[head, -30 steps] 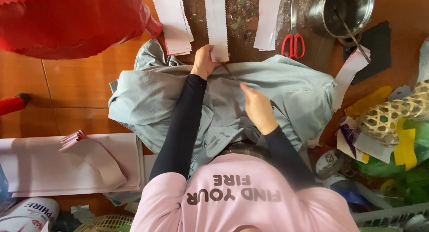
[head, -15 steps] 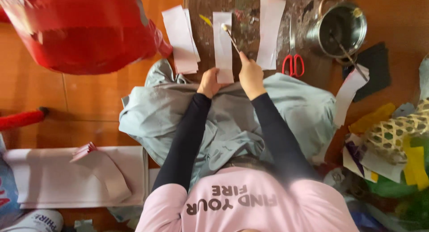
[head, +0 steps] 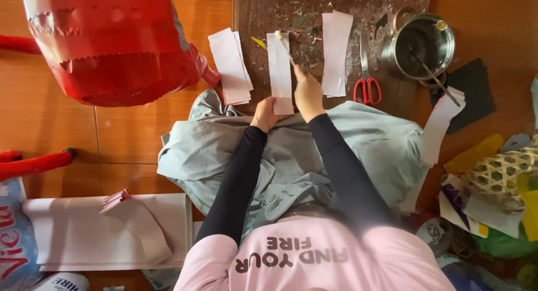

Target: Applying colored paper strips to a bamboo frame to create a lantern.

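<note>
Pinning the near end of the middle white paper strip (head: 279, 72) flat on the wooden board (head: 305, 10), the left hand (head: 265, 115) is closed on its lower edge so it cannot slide. A thin brush-like stick (head: 284, 44) is gripped by the right hand (head: 308, 92), tip laid at the strip's far end. Two more strip stacks (head: 230, 64) (head: 335, 52) flank it, red scissors (head: 365, 83) and metal pot (head: 423, 44) kept within reach on the right.
</note>
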